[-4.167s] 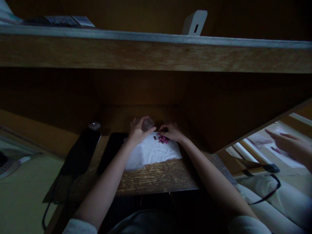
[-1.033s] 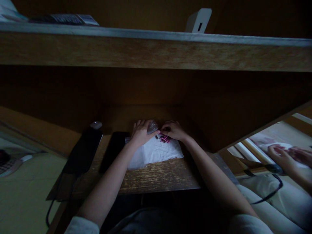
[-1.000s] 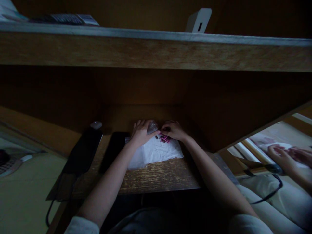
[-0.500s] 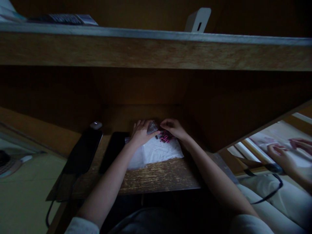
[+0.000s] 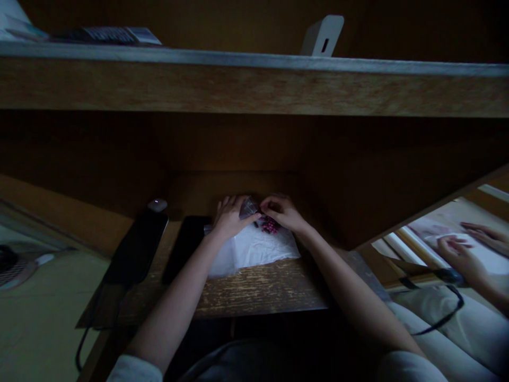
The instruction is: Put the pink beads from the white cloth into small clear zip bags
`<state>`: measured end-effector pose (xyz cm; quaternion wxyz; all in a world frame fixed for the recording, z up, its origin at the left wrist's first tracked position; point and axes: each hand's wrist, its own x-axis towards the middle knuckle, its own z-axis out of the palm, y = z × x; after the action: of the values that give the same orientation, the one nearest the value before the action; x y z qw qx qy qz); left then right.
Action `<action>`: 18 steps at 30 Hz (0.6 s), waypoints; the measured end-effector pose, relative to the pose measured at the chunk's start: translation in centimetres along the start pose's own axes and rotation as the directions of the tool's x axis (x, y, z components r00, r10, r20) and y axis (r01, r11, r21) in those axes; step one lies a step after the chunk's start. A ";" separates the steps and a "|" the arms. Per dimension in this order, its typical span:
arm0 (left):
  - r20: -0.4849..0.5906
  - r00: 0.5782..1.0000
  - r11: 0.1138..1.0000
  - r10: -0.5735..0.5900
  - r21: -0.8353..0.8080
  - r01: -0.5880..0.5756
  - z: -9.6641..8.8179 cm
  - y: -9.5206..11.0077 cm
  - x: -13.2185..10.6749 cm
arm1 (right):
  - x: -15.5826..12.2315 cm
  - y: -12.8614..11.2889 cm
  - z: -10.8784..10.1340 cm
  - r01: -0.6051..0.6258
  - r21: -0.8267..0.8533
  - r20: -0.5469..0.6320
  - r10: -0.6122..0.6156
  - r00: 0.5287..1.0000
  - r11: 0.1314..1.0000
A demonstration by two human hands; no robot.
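My left hand [image 5: 229, 216] is curled around a small clear container [image 5: 248, 207] and holds it tilted at the far edge of a white cloth [image 5: 254, 249]. My right hand [image 5: 281, 210] is pinched close beside the container's mouth, its fingertips just above a small heap of pink beads [image 5: 269, 225] lying on the cloth. What the pinch holds is too small to make out. The cloth lies on a worn wooden desk [image 5: 254, 292] in a dark alcove.
Two dark flat devices [image 5: 137, 246] [image 5: 186, 244] lie left of the cloth, with a small lit gadget [image 5: 157, 205] behind them. A wooden shelf [image 5: 254, 85] runs overhead and carries a white box [image 5: 322, 36]. Another person's hands [image 5: 463, 254] work at the right.
My right hand has lifted slightly off the pink beads and come closer to the container. The left hand keeps its grip. The other person's hands at the right have shifted.
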<state>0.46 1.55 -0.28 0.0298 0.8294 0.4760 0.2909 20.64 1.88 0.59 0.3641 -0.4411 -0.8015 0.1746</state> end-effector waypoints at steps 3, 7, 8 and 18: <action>-0.016 1.000 1.000 -0.020 0.005 0.020 0.0 0.0 0.0 | -0.3 0.0 -0.2 0.061 -0.190 0.180 -0.026 0.983 0.980; -0.048 0.998 0.999 -0.042 -0.013 0.042 -0.1 -0.1 0.1 | -0.5 -0.5 -0.1 0.130 -0.228 0.341 -0.046 0.939 0.965; -0.061 0.997 0.999 -0.048 -0.018 0.047 -0.1 -0.2 0.1 | -0.5 -0.5 0.0 0.135 -0.226 0.352 -0.049 0.935 0.965; -0.098 0.994 0.997 -0.055 -0.064 0.049 -0.1 -0.2 0.2 | -0.6 0.1 0.3 0.138 -0.193 0.360 -0.061 0.931 0.972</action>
<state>0.31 1.79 -0.16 0.0391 0.7998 0.4890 0.3459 20.65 1.48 0.08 0.1738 -0.3982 -0.8891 0.1443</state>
